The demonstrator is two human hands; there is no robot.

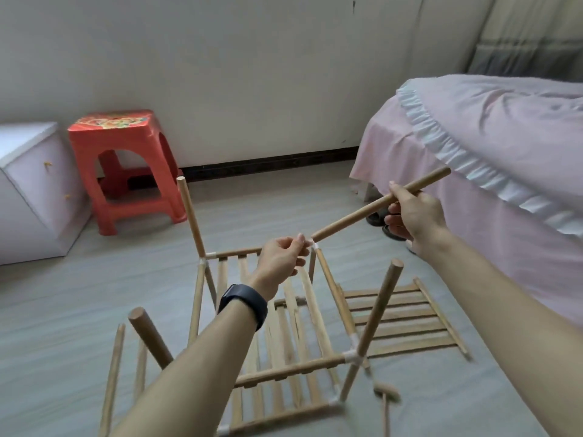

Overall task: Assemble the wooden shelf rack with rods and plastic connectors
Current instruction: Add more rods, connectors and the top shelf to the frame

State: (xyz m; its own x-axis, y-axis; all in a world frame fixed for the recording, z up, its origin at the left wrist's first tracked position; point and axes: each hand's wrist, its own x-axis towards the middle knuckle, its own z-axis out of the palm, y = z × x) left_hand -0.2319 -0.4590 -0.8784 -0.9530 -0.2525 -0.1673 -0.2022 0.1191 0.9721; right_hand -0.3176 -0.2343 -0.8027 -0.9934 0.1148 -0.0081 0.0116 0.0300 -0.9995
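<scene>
Both forearms reached forward and down over the rack [284, 370], which stood half built on the floor [79, 294] between a red stool [126, 162] and a bed [473, 146]. The left hand [282, 258], a dark watch [243, 302] on its wrist, was raised to the frame's far right corner, its fingers [299, 240] curled together and pinching the white plastic connector [315, 246] there. The right hand [413, 216] was held higher and further right, fingers wrapped around a loose rod [347, 220] near its middle. The rod slanted down to the left, its lower end at the connector (whether already seated I could not tell). A separate slatted shelf panel [397, 320] lay flat on the floor just right of the rack.
</scene>
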